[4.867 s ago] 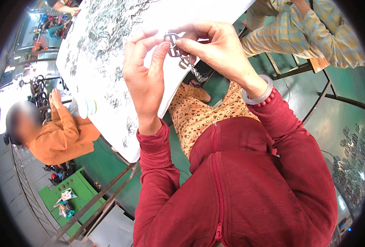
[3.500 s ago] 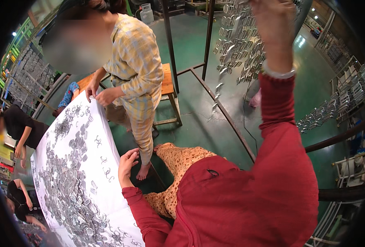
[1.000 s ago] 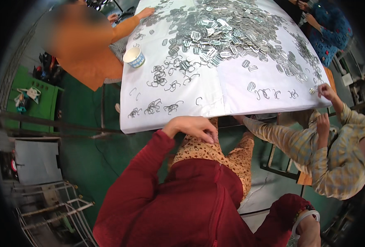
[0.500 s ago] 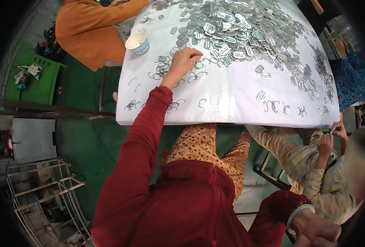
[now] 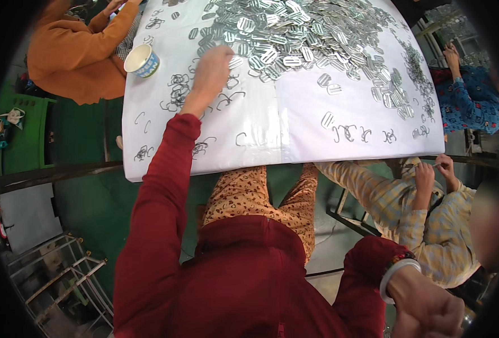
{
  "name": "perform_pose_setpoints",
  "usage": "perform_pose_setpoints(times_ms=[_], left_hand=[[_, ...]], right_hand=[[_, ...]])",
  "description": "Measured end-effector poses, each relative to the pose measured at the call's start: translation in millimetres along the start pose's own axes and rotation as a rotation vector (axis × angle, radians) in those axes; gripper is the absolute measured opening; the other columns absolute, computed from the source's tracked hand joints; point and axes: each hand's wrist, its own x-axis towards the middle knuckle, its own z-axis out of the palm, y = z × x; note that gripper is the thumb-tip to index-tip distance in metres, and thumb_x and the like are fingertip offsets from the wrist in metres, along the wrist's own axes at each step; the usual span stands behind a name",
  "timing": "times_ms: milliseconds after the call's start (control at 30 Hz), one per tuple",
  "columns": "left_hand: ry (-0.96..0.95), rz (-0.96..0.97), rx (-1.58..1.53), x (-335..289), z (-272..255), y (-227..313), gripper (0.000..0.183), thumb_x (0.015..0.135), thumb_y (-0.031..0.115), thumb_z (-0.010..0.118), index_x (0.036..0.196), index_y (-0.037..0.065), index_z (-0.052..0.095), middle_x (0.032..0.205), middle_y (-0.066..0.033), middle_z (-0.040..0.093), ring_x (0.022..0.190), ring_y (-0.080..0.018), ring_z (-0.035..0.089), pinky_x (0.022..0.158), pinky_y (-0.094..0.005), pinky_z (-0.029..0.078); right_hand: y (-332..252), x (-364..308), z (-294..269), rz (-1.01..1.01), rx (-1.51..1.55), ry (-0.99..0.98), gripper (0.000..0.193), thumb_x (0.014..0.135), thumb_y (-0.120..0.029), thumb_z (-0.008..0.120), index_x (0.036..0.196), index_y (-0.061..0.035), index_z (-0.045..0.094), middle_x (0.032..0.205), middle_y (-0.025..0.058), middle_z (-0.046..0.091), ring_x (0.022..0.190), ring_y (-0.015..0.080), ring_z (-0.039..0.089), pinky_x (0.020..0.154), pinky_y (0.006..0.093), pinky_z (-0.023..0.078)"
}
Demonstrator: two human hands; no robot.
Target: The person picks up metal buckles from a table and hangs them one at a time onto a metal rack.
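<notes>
The desk (image 5: pixel 255 135) spread beneath the fingers of the left hand (image 5: pixel 210 69), the buckles (image 5: pixel 311 42) heaped just right of them. Those fingers were blurred, the right hand (image 5: pixel 429 307) curled; neither's grip could be told. Buckles, likely light, stiff, slippery, suited a rim pinch. Hooks (image 5: pixel 178 90) lay left.

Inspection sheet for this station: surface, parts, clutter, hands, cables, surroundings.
Surface: white-covered table, parts spread over much of it.
Job's things: slotted metal pieces heaped toward the far side; dark curved pieces in tangles beside the heap.
Clutter: white-and-blue cup near the left edge.
Hands: left hand blurred at the heap's edge, grip unclear; right hand off the table, grip unclear.
Cables: nothing seen for certain.
Surroundings: person in orange left, person in plaid right, green stand far left.
</notes>
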Motion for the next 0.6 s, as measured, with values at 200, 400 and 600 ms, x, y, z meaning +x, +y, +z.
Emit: perform_pose_setpoints(times_ms=[200, 400, 600], left_hand=[[-0.022, -0.544, -0.692, -15.4, -50.6, 75.0, 0.018, 0.087, 0.01, 0.06, 0.1, -0.003, 0.064, 0.081, -0.0059, 0.065, 0.066, -0.0075, 0.056, 0.06, -0.0211, 0.047], [-0.211, -0.406, -0.85, -60.1, -53.9, 132.0, 0.012, 0.081, 0.008, 0.067, 0.089, 0.0, 0.065, 0.082, -0.0041, 0.066, 0.068, -0.0092, 0.058, 0.062, -0.0218, 0.047], [-0.191, -0.292, -0.557, -55.0, -46.2, 113.1, 0.013, 0.079, 0.012, 0.068, 0.086, 0.002, 0.066, 0.081, -0.006, 0.067, 0.067, -0.0134, 0.06, 0.062, -0.025, 0.047]], right_hand=[[46.0, -83.3, -43.2, 0.606, -0.51, 0.226, 0.027, 0.084, -0.023, 0.058, 0.105, -0.0043, 0.058, 0.089, 0.009, 0.057, 0.072, 0.0138, 0.053, 0.062, 0.0276, 0.042], [161.2, -265.8, -24.7, 1.155, -0.902, -0.696, 0.045, 0.073, -0.03, 0.072, 0.105, 0.0003, 0.064, 0.095, 0.0194, 0.056, 0.092, 0.0343, 0.051, 0.076, 0.0417, 0.045], [172.6, -266.7, 0.4, 1.194, -0.911, -0.608, 0.038, 0.064, -0.016, 0.075, 0.096, 0.0002, 0.063, 0.091, 0.0168, 0.059, 0.09, 0.0325, 0.053, 0.075, 0.0419, 0.047]])
